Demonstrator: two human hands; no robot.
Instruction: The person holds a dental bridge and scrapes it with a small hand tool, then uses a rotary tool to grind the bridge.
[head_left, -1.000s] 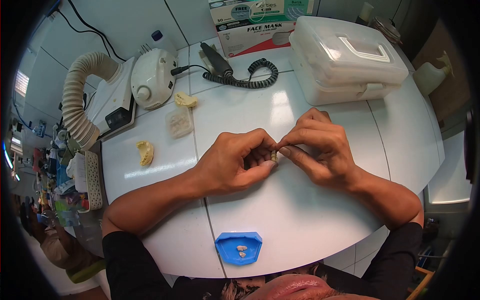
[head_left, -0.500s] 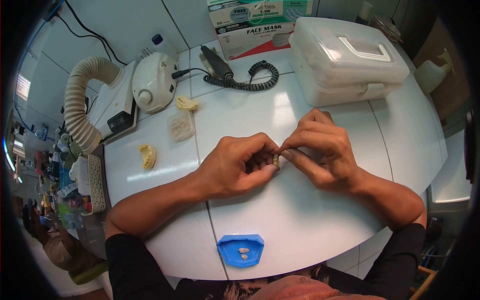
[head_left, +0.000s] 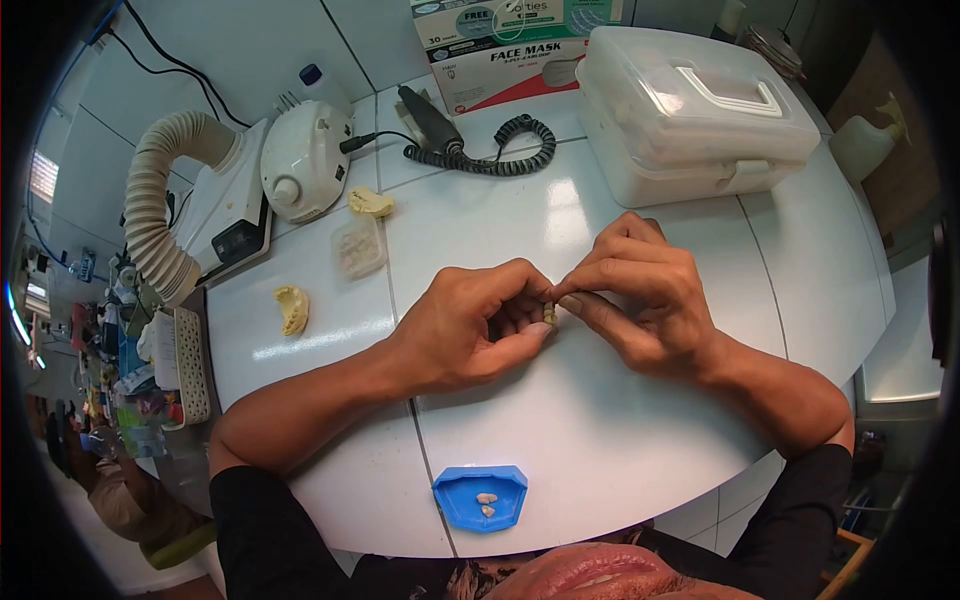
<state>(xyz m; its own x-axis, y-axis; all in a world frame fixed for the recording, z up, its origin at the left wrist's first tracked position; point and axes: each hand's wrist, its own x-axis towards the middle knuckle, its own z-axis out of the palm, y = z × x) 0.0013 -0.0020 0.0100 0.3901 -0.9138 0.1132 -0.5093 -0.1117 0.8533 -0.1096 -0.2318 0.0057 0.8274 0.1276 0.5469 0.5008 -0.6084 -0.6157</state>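
Observation:
My left hand (head_left: 465, 325) is curled closed around a small yellowish tooth-like dental piece (head_left: 550, 314), which shows between its thumb and fingers. Against the upper end of this piece, my right hand (head_left: 645, 300) makes a pinch with thumb and index finger. Whatever lies between those right fingertips is too small to make out. Both hands hover over the white tabletop, fingertips meeting. Nearer my body sits a blue dish (head_left: 480, 523), shaped like a shallow tray, with small pale tooth-like pieces (head_left: 487, 498) in it.
At left lie yellow dental casts (head_left: 292, 310) and a small clear box (head_left: 358, 248). Behind stand a white drill unit (head_left: 305, 165), its handpiece (head_left: 430, 120) with coiled cord, a dust hose (head_left: 150, 215), a face mask box (head_left: 510, 75) and a clear case (head_left: 695, 120).
Both hands stay nearly in place, with the right fingertips shifted very slightly at the dental piece. The whole view has moved a little.

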